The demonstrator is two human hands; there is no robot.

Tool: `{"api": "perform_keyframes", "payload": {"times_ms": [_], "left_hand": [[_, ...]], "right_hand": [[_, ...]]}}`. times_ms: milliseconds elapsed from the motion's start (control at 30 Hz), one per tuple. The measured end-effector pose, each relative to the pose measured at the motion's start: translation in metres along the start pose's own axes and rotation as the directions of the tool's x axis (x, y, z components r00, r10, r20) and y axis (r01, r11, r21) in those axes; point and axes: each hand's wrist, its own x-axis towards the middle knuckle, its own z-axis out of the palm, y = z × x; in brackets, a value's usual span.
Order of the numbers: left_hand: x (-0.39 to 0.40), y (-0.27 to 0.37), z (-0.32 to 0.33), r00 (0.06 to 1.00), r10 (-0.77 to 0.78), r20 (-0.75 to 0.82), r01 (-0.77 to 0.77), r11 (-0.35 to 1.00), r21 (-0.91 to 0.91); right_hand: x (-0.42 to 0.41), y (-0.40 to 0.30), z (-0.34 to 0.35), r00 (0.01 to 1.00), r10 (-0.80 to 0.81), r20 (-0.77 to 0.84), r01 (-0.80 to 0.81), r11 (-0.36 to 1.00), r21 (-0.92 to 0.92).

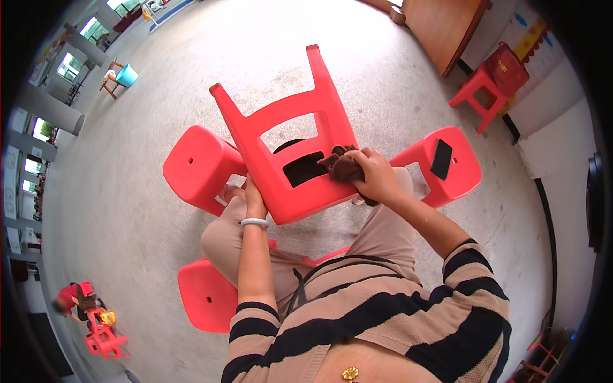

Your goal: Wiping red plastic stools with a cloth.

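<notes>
A red plastic stool [287, 115] is tipped in front of me, its legs pointing away and its seat end towards my lap. My left hand [255, 197] grips its left side near the seat edge. In my right hand [376, 174] is a bunched dark brown cloth [346, 167], pressed against the stool's right side. Through the gaps between the legs a black round object [304, 170] shows; most of it is hidden by the stool.
Red stools stand at my left [191, 163], lower left [208, 297] and right [455, 163]; the right one bears a black phone [441, 159]. A red bag [505, 69] rests on another stool. Far left are a blue bucket [127, 75] and a person [72, 299] beside stools.
</notes>
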Motion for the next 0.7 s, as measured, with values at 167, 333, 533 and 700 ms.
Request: {"api": "perform_keyframes", "payload": {"times_ms": [167, 333, 533, 700], "left_hand": [[-0.003, -0.001, -0.003, 0.996, 0.073, 0.056, -0.077, 0.994, 0.073], [-0.006, 0.0, 0.003, 0.997, 0.036, 0.062, -0.04, 0.997, 0.063], [0.0, 0.0, -0.004, 0.998, 0.059, -0.017, -0.057, 0.991, 0.121], [0.009, -0.009, -0.01, 0.993, 0.117, -0.013, -0.114, 0.985, 0.133]], "right_hand": [[0.063, 0.016, 0.005, 1.0, -0.003, -0.024, 0.002, 0.999, -0.042], [0.162, 0.04, 0.013, 0.992, 0.075, -0.101, -0.097, 0.965, -0.244], [0.212, -0.008, 0.022, 0.983, 0.165, 0.08, -0.133, 0.941, -0.31], [0.216, -0.065, 0.053, 0.987, 0.088, 0.133, -0.044, 0.953, -0.301]]}}
